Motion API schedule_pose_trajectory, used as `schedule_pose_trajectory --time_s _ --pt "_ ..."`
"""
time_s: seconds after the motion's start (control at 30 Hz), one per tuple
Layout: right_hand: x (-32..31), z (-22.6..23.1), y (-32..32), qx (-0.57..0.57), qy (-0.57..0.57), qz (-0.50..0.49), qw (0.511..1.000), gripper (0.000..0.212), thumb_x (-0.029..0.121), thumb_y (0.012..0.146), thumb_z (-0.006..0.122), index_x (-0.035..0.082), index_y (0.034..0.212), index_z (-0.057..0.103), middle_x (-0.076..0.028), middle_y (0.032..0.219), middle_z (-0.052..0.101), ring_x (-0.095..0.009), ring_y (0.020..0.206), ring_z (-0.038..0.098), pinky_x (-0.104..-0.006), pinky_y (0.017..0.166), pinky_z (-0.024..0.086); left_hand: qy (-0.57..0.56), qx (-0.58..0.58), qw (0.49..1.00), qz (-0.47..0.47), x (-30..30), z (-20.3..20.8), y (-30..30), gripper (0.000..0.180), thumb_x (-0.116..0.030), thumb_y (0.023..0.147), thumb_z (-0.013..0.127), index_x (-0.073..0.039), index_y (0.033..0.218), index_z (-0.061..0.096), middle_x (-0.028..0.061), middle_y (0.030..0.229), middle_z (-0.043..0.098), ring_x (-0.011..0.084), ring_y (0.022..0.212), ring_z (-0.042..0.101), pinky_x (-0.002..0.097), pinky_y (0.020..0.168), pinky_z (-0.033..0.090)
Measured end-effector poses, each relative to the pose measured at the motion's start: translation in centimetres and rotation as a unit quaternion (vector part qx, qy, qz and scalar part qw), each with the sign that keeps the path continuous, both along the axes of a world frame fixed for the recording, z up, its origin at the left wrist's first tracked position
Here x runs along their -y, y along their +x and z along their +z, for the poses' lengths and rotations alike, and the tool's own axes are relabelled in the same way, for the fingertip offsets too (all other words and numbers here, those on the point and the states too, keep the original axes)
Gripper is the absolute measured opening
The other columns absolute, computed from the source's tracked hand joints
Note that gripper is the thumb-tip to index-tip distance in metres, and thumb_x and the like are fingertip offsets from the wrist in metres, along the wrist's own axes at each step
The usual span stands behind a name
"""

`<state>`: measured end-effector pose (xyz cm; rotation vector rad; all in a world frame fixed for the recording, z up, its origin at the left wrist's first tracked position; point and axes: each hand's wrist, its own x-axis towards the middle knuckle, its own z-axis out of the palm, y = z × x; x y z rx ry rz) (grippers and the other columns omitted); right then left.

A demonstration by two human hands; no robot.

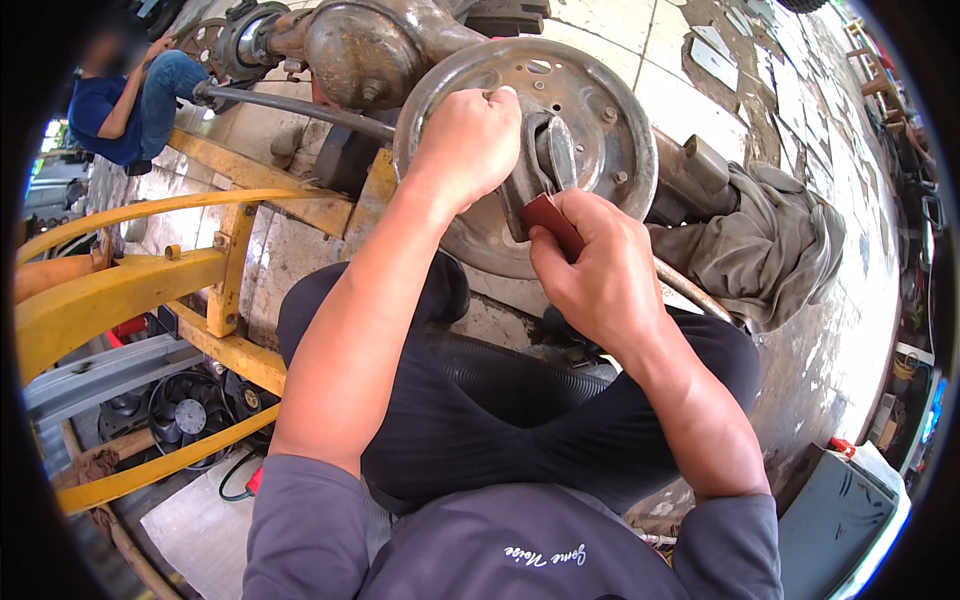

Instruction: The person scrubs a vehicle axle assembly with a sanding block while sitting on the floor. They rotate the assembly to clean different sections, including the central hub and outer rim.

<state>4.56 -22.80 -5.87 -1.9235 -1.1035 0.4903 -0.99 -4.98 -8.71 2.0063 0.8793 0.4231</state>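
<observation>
My left hand [470, 145] is closed around one side of a curved metal brake shoe [561, 155], its fingers mostly hidden behind the fist. In my right hand [602, 262], a folded piece of reddish-brown sandpaper [553, 226] is pinched between thumb and fingers. The sandpaper lies against or very close to the shoe's lower part; exact contact cannot be made out. Directly behind both hands stands a round, worn metal backing plate [625, 115] with bolts and holes, on the end of an axle.
A rusty axle housing [365, 55] extends behind the plate. Yellow frame rails [130, 290] stand at my left, near a fan [190, 415]. Grey-brown cloth [765, 240] drapes at right. Another person [125, 110] sits at far left. A grey metal box [835, 520] stands lower right.
</observation>
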Motion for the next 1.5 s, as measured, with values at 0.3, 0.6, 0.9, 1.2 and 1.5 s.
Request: schedule_pose_trajectory --time_s 0.3,0.6,0.9,1.2,1.5 --pt "0.5 1.2 0.8 -0.095 -0.079 -0.024 0.992 0.022 0.012 0.084 0.065 -0.006 0.096 0.068 -0.030 0.087 0.069 -0.048 0.088 0.068 -0.0486 0.079 0.053 0.033 -0.006 0.999 -0.004 0.5 0.6 -0.1 0.040 -0.024 0.100 0.046 0.009 0.082 0.060 0.0218 0.077 0.063 0.0343 0.076 0.058 0.0465 0.075 0.049" --pt "1.3 1.9 3.2 -0.209 -0.143 0.009 0.967 0.019 0.013 0.088 0.068 -0.004 0.096 0.069 -0.010 0.072 0.068 -0.016 0.061 0.063 -0.0317 0.058 0.049 -0.036 0.013 0.999 0.015 -0.3 -0.3 -0.3 0.046 -0.031 0.101 0.048 0.006 0.075 0.055 0.0088 0.069 0.054 0.0177 0.069 0.047 0.0398 0.067 0.043" --pt "0.7 2.0 3.3 -0.244 -0.185 0.056 0.950 0.028 0.020 0.088 0.070 -0.003 0.104 0.074 -0.011 0.078 0.072 -0.014 0.070 0.066 -0.0324 0.068 0.053 -0.080 -0.029 0.996 0.027 -0.1 0.5 -0.3 0.051 -0.029 0.100 0.039 0.012 0.088 0.065 0.0357 0.088 0.066 0.0497 0.088 0.064 0.0509 0.087 0.049" --pt "1.2 0.9 4.3 -0.235 -0.087 0.053 0.967 0.022 0.013 0.091 0.069 -0.002 0.107 0.073 -0.012 0.074 0.071 -0.016 0.061 0.066 -0.0338 0.060 0.052 -0.126 -0.013 0.992 0.027 -0.7 -0.2 0.0 0.050 -0.031 0.100 0.040 0.011 0.087 0.065 0.0247 0.072 0.064 0.0352 0.065 0.063 0.0471 0.063 0.048" --pt "1.9 1.5 6.6 -0.101 -0.114 -0.063 0.986 0.022 0.013 0.086 0.070 0.000 0.104 0.073 -0.020 0.088 0.074 -0.025 0.082 0.073 -0.0363 0.077 0.056 -0.069 0.049 0.995 0.055 0.0 0.0 -0.6 0.046 -0.031 0.104 0.042 0.008 0.099 0.067 0.0222 0.080 0.068 0.0326 0.073 0.063 0.0431 0.075 0.050"
